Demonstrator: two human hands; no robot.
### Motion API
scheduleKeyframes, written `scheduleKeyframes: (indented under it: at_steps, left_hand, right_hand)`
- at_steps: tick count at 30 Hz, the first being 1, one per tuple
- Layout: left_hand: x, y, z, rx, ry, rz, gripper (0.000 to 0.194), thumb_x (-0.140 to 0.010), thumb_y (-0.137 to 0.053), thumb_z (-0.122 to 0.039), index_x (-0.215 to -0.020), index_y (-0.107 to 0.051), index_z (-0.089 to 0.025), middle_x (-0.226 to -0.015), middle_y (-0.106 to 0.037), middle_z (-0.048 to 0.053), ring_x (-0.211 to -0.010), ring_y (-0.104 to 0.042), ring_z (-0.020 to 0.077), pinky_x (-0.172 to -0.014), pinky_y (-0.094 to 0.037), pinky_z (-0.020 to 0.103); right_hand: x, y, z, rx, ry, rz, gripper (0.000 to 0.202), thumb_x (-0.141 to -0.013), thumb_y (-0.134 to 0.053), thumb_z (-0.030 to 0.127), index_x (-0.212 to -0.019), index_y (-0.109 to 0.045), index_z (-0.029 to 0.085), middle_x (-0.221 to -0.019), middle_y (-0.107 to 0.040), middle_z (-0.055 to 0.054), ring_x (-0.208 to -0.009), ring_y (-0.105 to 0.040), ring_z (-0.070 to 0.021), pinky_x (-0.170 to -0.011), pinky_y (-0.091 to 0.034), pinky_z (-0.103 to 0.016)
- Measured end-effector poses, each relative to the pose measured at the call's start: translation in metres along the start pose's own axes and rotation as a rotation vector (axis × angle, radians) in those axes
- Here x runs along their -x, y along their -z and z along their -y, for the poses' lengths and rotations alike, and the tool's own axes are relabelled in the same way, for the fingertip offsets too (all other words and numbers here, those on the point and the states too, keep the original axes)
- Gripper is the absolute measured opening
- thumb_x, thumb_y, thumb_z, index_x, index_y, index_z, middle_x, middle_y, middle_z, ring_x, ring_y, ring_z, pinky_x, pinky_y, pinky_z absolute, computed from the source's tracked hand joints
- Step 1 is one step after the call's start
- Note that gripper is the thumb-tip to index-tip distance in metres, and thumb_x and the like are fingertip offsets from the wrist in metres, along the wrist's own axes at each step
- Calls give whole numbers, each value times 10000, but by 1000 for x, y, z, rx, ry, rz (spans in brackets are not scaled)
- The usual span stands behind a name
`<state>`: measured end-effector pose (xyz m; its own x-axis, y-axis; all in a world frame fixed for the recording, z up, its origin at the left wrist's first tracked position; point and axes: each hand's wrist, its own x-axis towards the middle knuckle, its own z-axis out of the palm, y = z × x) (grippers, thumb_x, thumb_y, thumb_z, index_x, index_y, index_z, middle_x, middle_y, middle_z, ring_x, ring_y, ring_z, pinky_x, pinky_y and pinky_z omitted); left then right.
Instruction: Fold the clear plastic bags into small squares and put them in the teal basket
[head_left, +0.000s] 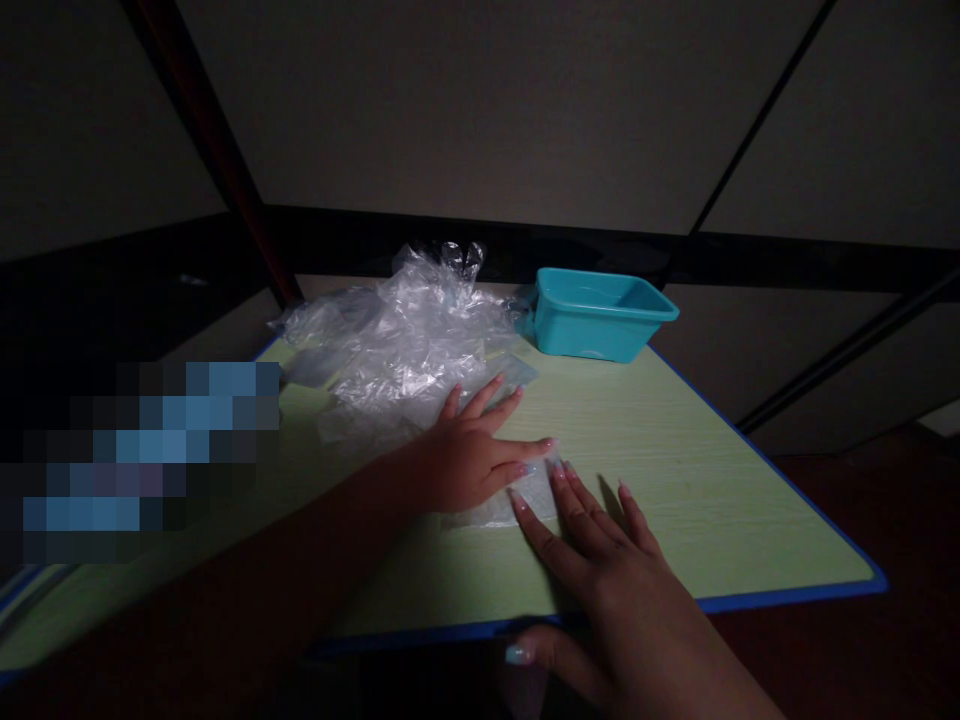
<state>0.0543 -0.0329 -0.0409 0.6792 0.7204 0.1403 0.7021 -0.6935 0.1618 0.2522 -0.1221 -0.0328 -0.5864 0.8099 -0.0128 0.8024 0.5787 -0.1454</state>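
A small clear plastic bag (499, 508) lies flat on the pale green table (720, 470). My left hand (472, 450) rests over it with the fingers spread, its palm hiding part of the plastic. From the near right, my right hand (600, 550) reaches in with its fingers stretched out, the fingertips touching the bag's right edge and the thumb held apart by the table's front edge. Just beyond my left hand spreads a heap of crumpled clear plastic bags (420, 340).
A turquoise plastic basin (589, 330) stands at the table's far right corner. Blue trim (795, 592) runs along the table's edge. Dark wall panels (480, 110) rise behind it. A blurred-out patch (165, 440) covers the left side.
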Motion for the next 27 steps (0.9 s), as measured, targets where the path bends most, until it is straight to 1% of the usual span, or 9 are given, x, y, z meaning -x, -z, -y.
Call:
scheduleKeyframes:
  at_steps: [5, 9, 13, 16, 19, 21, 22, 24, 27]
  left_hand:
    - [0, -2, 1, -38, -6, -13, 441, -942, -482, -365, -1354, -372, -479, -1551, -127, 30, -1398, 8, 380, -1011, -71, 694]
    - [-1, -1, 0, -48, -8, 8, 436, -949, -466, -368, -1358, -362, -480, -1551, -132, 28, -1398, 3, 380, -1005, -76, 701]
    - [-1, -1, 1, -56, -7, 11, 429, -952, -455, -388, -1359, -357, -484, -1546, -147, 50, -1398, 7, 376, -1000, -72, 704]
    - [-1, -2, 1, -60, -8, 10, 426, -952, -452, -397, -1358, -357, -486, -1541, -154, 71, -1398, 5, 373, -1001, -62, 700]
    - [-1, -2, 1, -51, 0, 10, 413, -955, -438, -411, -1355, -367, -481, -1541, -152, 74, -1399, 3, 369, -1005, -52, 695]
    - [-1, -2, 1, -48, 4, 15, 390, -956, -428, -424, -1343, -402, -463, -1543, -145, 74, -1399, -2, 372, -1005, -48, 694]
    - [-1, -1, 1, -46, 3, 17, 387, -956, -425, -428, -1341, -411, -456, -1544, -139, 71, -1399, -4, 376, -1004, -45, 696]
    - [-1, -1, 1, -45, 0, 20, 395, -955, -425, -425, -1348, -400, -457, -1547, -129, 57, -1399, -4, 376, -1003, -35, 698]
    - [-1, -1, 0, -49, -3, 22, 418, -954, -432, -409, -1363, -366, -465, -1549, -127, 50, -1401, 1, 367, -1005, -29, 698]
  right_hand:
    - [2, -1, 0, -21, -9, 2, 816, -768, -544, 666, -1425, -317, 238, -1455, -198, -244, -1344, -99, -385, -1024, -169, -661]
    - [2, -4, -2, -33, 8, 3, 848, -761, -551, 669, -1441, -259, 255, -1464, -174, -238, -1345, -81, -392, -1014, -157, -681]
    - [7, -2, -7, -36, 20, 29, 800, -776, -576, 617, -1437, -243, 313, -1485, -145, -195, -1347, -75, -387, -1009, -162, -689]
    - [11, 1, -9, -33, 26, 29, 750, -798, -542, 621, -1431, -264, 330, -1498, -132, -158, -1356, -89, -375, -1012, -168, -687]
    - [12, 1, -9, -14, 15, -16, 783, -830, -502, 609, -1461, -167, 288, -1509, -120, -122, -1371, -113, -342, -1036, -155, -665]
    - [10, -2, -10, 8, -19, -56, 819, -850, -481, 582, -1473, -85, 228, -1511, -114, -113, -1379, -130, -320, -1052, -155, -644]
    - [8, -5, -10, 21, -43, -68, 828, -855, -473, 571, -1474, -71, 196, -1509, -117, -113, -1381, -137, -314, -1056, -161, -636]
    - [5, -10, -11, 54, -98, -83, 814, -863, -453, 553, -1470, -87, 153, -1503, -131, -117, -1381, -151, -309, -1059, -166, -630]
    - [1, -14, -13, 88, -134, -75, 758, -881, -409, 537, -1465, -130, 143, -1495, -156, -107, -1381, -170, -295, -1069, -155, -618]
